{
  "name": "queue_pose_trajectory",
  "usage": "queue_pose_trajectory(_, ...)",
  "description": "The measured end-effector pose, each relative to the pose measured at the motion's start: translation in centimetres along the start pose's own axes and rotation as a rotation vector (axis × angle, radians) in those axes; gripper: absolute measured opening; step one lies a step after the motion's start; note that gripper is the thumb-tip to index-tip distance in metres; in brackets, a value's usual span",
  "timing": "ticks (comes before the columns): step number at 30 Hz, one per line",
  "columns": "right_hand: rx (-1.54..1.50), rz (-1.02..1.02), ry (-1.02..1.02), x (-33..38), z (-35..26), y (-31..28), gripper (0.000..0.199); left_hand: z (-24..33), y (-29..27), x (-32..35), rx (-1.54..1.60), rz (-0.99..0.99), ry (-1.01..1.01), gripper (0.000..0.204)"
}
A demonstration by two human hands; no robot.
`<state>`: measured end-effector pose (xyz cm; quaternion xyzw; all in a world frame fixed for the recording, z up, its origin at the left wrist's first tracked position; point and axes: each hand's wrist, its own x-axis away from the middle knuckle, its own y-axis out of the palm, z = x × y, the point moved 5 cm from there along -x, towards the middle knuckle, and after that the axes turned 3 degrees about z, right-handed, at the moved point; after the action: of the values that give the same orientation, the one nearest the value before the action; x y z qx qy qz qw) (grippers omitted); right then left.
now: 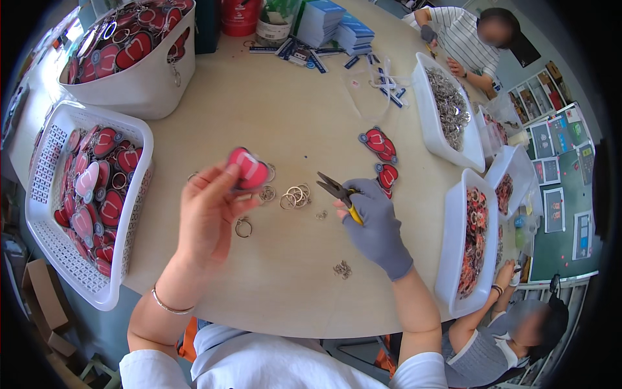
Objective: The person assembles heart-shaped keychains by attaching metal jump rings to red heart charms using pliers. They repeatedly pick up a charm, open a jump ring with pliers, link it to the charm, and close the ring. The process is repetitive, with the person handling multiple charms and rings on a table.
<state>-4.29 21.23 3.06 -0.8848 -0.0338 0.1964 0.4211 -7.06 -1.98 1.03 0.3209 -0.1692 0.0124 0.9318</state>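
Over the middle of the table [295, 266], the left hand [208, 201] pinches a red charm [249, 167] between thumb and fingers. The charm is raised from the surface and looks a little blurred. One ring [271, 172] shows just beside it, but I cannot tell whether it is attached. The right hand [374, 223], in a grey glove, has its fingers wrapped around the pliers [333, 187]; their tips point toward the charm, well apart from it. Whether the jaws stand wide or narrow, I cannot tell.

Between the hands lies a group of rings [295, 196], with two small heaps of metal bits [343, 270] near the right hand. More charms fill the basket [46, 168] at the left.

For good work, I think the left hand should hold the charm by its side, so that any metal part remains free and visible. The pliers should take a bit only with the tips and with light pressure, because such small pieces may bend or jump away. Working low over the table would make a dropped piece easier to find.
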Motion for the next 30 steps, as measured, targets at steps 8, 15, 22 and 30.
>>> queue_pose_trajectory(8,0.077,-0.009,0.157,-6.6,1.1,2.5,0.007,3.5,-1.8,0.0,0.154,0.149,0.263,0.01)
queue_pose_trajectory(15,0.247,-0.28,-0.114,-6.2,-2.1,3.9,0.022,4.1,-2.2,0.1,0.191,0.133,0.22,0.009)
queue_pose_trajectory(22,0.089,-0.082,0.073,-3.9,-0.2,1.6,0.024,3.5,-1.4,0.4,0.177,0.085,0.173,0.012)
queue_pose_trajectory(30,0.182,-0.116,0.047,-5.1,-1.0,3.4,0.012,3.0,-1.2,0.4,0.12,0.08,0.145,0.014)
